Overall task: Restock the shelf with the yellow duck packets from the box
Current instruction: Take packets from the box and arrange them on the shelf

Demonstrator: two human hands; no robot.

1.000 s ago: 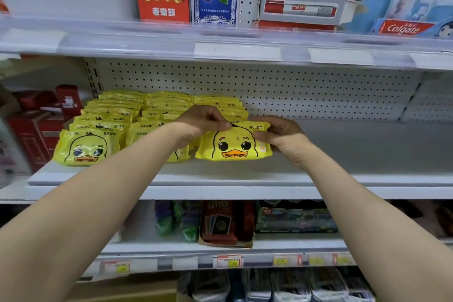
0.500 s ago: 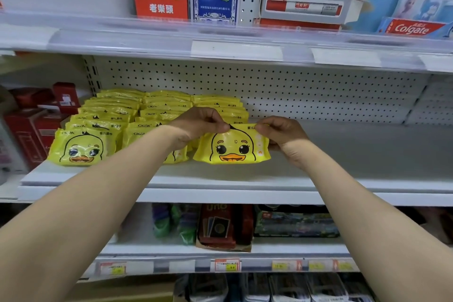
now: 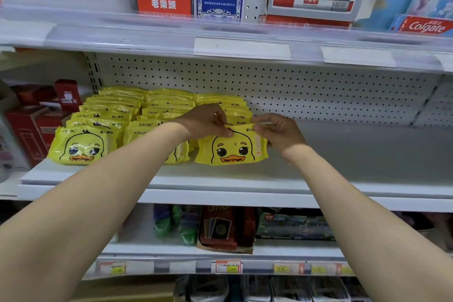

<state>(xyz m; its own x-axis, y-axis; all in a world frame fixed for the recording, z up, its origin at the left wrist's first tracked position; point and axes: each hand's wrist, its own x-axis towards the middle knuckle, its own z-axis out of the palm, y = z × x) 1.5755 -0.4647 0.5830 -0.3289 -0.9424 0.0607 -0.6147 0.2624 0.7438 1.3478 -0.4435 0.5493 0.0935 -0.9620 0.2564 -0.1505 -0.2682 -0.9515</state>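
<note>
Moved: since a second ago both hands have drawn inward along the packet's top edge, so their fingertips sit nearer each other; the packet itself has barely shifted.
Left hand (image 3: 204, 121): fingers curled, thumb and fingertips pinching the top edge of the held duck packet (image 3: 231, 148) just left of its middle.
Right hand (image 3: 279, 130): fingers curled, pinching the same top edge toward its right corner.
Held duck packet: stands on its lower edge on the white shelf (image 3: 343, 154), duck face toward the camera, at the front of the right-hand row.
Stocked duck packets (image 3: 83, 146): three overlapping rows running back to the pegboard (image 3: 318, 95); the left forearm partly hides the middle row.
Left of the rows: red boxes (image 3: 36, 127).
Shelf above: Colgate box (image 3: 426, 27).
Shelf below: UNO pack (image 3: 220, 228).
</note>
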